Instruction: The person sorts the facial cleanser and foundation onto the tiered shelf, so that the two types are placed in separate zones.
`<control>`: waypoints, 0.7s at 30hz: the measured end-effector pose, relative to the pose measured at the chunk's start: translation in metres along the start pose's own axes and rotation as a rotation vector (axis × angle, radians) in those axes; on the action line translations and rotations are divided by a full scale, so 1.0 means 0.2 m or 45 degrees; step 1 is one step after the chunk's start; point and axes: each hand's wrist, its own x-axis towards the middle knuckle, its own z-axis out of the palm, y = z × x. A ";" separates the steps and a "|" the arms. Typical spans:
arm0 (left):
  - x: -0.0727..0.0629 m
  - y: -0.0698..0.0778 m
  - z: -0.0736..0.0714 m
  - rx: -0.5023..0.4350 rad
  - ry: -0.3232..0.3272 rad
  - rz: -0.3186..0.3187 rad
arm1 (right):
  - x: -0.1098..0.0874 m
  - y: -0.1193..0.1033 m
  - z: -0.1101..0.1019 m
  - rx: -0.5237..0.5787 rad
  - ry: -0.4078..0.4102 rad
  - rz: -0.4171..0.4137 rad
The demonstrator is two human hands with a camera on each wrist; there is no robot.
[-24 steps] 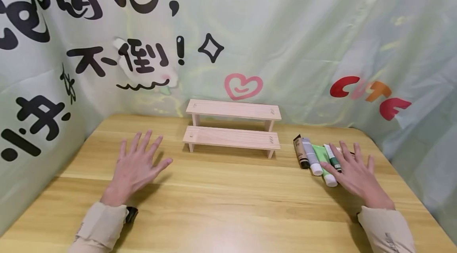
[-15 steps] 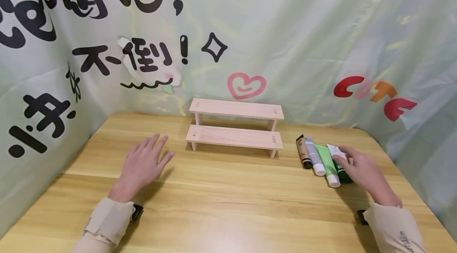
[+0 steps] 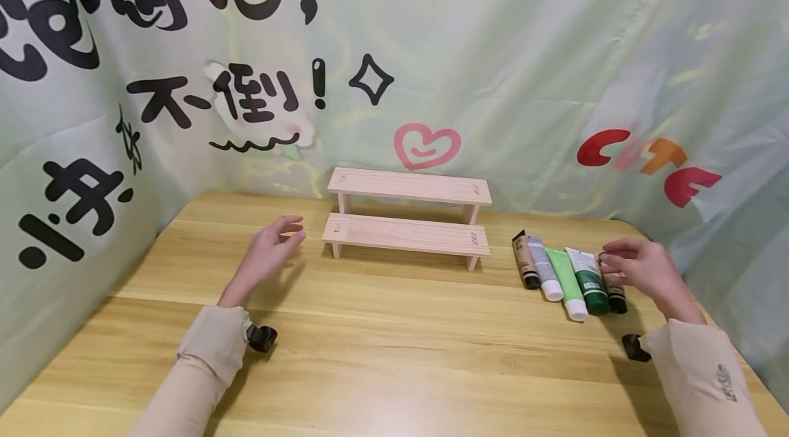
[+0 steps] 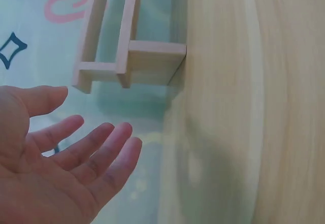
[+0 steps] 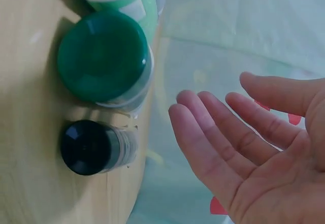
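My right hand (image 3: 653, 271) hovers at the right end of a row of several squeeze tubes, fingers loosely bent and holding nothing. Nearest it is a brownish tube with a black cap (image 5: 86, 148). Beside that lies a white-and-green tube with a dark green cap (image 5: 104, 56). Farther left come a light green tube (image 3: 563, 276), a greyish-lavender tube (image 3: 542, 264) and a brown, black-capped tube (image 3: 524, 260). My left hand (image 3: 266, 252) is held above the table, left of the pink wooden two-step rack (image 3: 403, 232). Its fingers (image 4: 109, 168) are relaxed around nothing.
The wood-grain table (image 3: 394, 355) runs back to a pale green printed cloth (image 3: 493, 67) that hangs behind and at both sides. The rack stands at the back middle, close to the cloth. Both wrists wear a small black device.
Both hands have turned from palm-down and spread to side-on, with fingers closer together. My right hand has shifted right off the tubes, uncovering the rightmost ones. My left hand has moved slightly right.
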 end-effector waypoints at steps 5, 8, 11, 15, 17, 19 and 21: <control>0.05 -0.03 0.06 -0.141 -0.051 -0.084 | 0.00 0.00 -0.01 0.072 -0.033 0.062; 0.07 -0.04 0.09 -0.217 -0.076 -0.126 | 0.00 0.01 -0.01 0.082 -0.048 0.088; 0.09 -0.04 0.11 -0.297 -0.090 -0.158 | 0.01 0.00 -0.02 0.066 -0.058 0.092; 0.12 -0.04 0.13 -0.369 -0.103 -0.177 | 0.02 0.01 -0.04 0.058 -0.069 0.113; 0.13 -0.04 0.14 -0.394 -0.108 -0.180 | 0.03 0.02 -0.05 0.054 -0.076 0.133; 0.13 -0.03 0.16 -0.412 -0.120 -0.182 | 0.03 0.03 -0.05 0.046 -0.081 0.153; 0.14 -0.03 0.17 -0.417 -0.131 -0.191 | 0.03 0.05 -0.06 0.041 -0.090 0.171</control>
